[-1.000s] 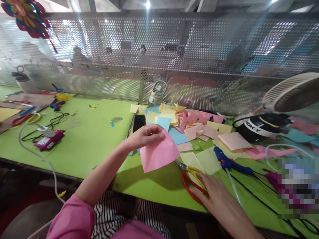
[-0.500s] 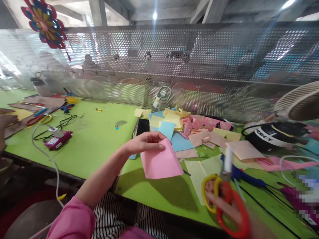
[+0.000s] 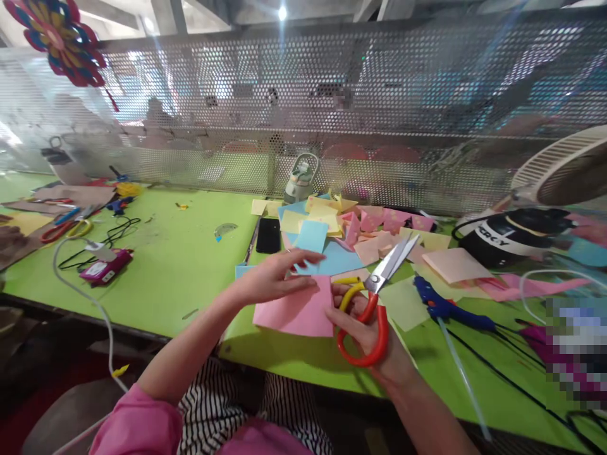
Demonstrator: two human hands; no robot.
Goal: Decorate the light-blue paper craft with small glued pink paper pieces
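Note:
A folded pink sheet of paper point(image 3: 291, 318) is held just over the green table near its front edge. My left hand point(image 3: 277, 276) is over the sheet's upper left part, fingers apart and stretched to the right. My right hand point(image 3: 358, 328) has the scissors point(image 3: 391, 260) hooked on it, yellow and red handles around the fingers, blades pointing up and away and slightly apart. The same hand's thumb and fingertips pinch the sheet's right edge. Beyond the hands lies a light blue paper piece point(image 3: 312, 236) on a pile of coloured papers.
A black phone point(image 3: 268, 236) and a bottle point(image 3: 302, 180) stand beyond the hands. To the right are a blue glue gun point(image 3: 450, 309) with cords and a fan point(image 3: 564, 167). A purple power strip point(image 3: 107, 266) lies left. Another person's hand point(image 3: 12, 239) shows at far left.
My right hand has come in from the lower right with the scissors and now grips the pink paper's right edge. My left hand's fingers have loosened and spread above the sheet.

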